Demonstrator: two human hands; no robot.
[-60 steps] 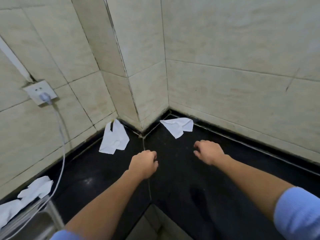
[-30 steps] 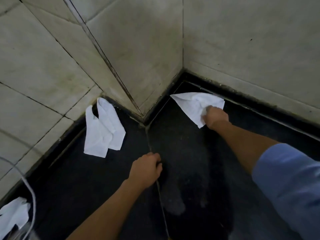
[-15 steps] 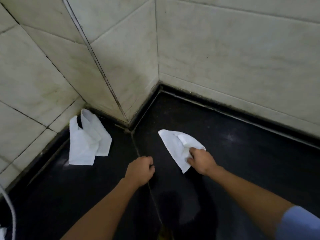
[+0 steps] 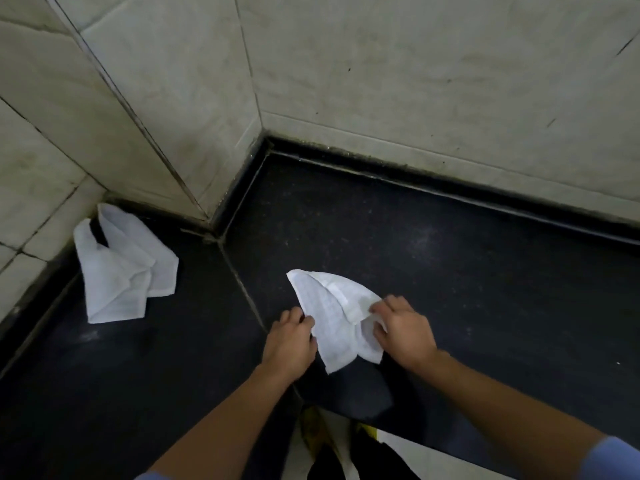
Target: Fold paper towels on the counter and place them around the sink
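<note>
1. While the paper towel lies half-folded on the dark counter near its front edge, we hold it from both sides. Our left hand pinches its left edge with curled fingers, and our right hand grips the rumpled right side.
2. To fold it well, we judge it best to flatten the sheet first and line up the edges. We would then press the crease lightly, since thin paper tears readily.
3. A second towel lies well apart to the left, against the tiled wall.
4. The counter is black and speckled and meets pale tiles in a corner. The sink is out of view.
</note>
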